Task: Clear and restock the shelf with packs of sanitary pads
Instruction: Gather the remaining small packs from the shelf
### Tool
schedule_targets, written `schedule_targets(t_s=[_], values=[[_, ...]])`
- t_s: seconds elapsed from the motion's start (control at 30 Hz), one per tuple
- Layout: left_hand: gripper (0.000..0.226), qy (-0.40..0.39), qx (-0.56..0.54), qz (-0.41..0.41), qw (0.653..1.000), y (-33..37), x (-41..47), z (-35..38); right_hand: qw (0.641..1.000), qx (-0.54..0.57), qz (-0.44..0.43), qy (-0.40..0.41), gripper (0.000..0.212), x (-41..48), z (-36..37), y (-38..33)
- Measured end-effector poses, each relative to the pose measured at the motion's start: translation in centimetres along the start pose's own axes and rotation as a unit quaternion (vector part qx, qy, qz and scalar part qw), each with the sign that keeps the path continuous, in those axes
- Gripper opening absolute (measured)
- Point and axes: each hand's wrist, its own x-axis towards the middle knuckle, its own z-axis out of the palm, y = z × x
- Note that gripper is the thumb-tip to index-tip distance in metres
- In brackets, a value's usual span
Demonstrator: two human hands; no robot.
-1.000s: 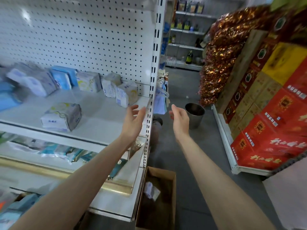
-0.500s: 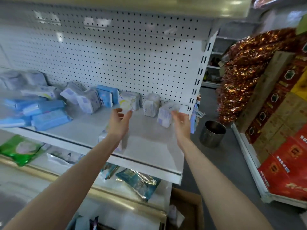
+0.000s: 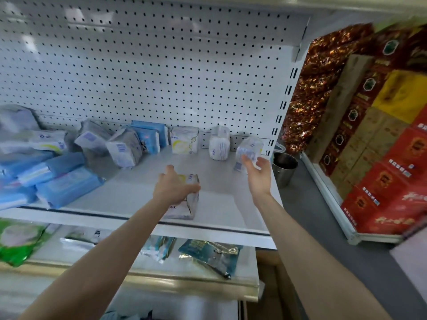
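The white shelf [image 3: 221,204] holds several packs of sanitary pads. My left hand [image 3: 173,185] grips a white pack with a yellow mark [image 3: 190,202] that lies near the shelf's front edge. At the shelf's right end my right hand [image 3: 256,174] holds the lower part of a tilted white-and-blue pack [image 3: 250,147] between thumb and fingers. Along the pegboard back stand a white pack with a yellow print [image 3: 184,143], a white wrapped pack [image 3: 218,146] and blue packs [image 3: 150,137]. Grey packs [image 3: 124,148] lean beside them. Blue flat packs [image 3: 62,185] are piled at the left.
A metal bucket [image 3: 285,167] stands on the grey floor right of the shelf. Red and yellow cartons [image 3: 392,181] and shiny foil goods [image 3: 323,88] fill the right side. The lower shelf carries a green pack [image 3: 18,241] and a dark foil packet [image 3: 208,252]. A cardboard box [image 3: 268,273] sits below.
The view swung left onto the shelf. My left hand dropped onto the front pack and closed on it. My right hand reached the rightmost pack and took hold of it.
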Motion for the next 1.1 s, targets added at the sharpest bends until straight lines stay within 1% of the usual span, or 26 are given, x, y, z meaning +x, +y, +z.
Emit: schedule_targets(t_s=[0.1,0.2,0.33,0.47,0.6,0.7,0.8,0.87,0.93,0.97,1.07,1.1], values=[[0.092,0.026,-0.047,0.023,0.998,0.1,0.6,-0.1,1.0,-0.003,0.001,0.008,0.064,-0.2,-0.1,0.1],[0.089,0.044,-0.138,0.038,0.989,0.5,1.5,-0.1,1.0,-0.008,-0.007,0.02,0.065,0.0,-0.4,-0.1],[0.083,0.037,-0.28,0.048,0.958,1.6,2.7,0.0,1.0,-0.018,-0.011,0.022,0.074,1.1,-0.5,-0.6],[0.069,0.01,-0.374,0.042,0.927,2.4,4.0,0.6,0.998,-0.047,-0.035,0.016,0.087,2.9,-0.5,-0.6],[0.057,0.012,-0.374,0.044,0.926,3.3,5.8,1.5,0.995,-0.092,-0.037,-0.009,0.096,5.3,-0.2,-0.9],[0.063,-0.001,-0.395,0.043,0.918,4.1,6.8,2.0,0.991,-0.122,-0.028,-0.041,0.099,7.3,0.3,-0.8],[0.079,-0.01,-0.413,0.042,0.91,4.0,7.7,2.5,0.981,-0.185,-0.009,-0.055,0.106,9.5,0.8,-0.5],[0.073,-0.008,-0.422,0.042,0.906,4.0,8.3,2.7,0.975,-0.21,-0.005,-0.07,0.111,10.7,1.2,-0.3],[0.061,-0.002,-0.417,0.043,0.908,3.9,9.0,2.8,0.978,-0.196,-0.004,-0.075,0.115,11.5,1.3,0.2],[0.059,-0.001,-0.413,0.043,0.91,4.0,9.1,2.9,0.98,-0.184,-0.002,-0.076,0.115,11.7,1.3,0.3],[0.07,-0.002,-0.41,0.047,0.911,3.9,9.4,3.0,0.984,-0.163,-0.003,-0.075,0.106,12.0,1.3,0.3],[0.069,-0.001,-0.409,0.043,0.911,3.8,9.5,3.1,0.986,-0.151,-0.006,-0.072,0.101,12.0,1.3,0.2]])
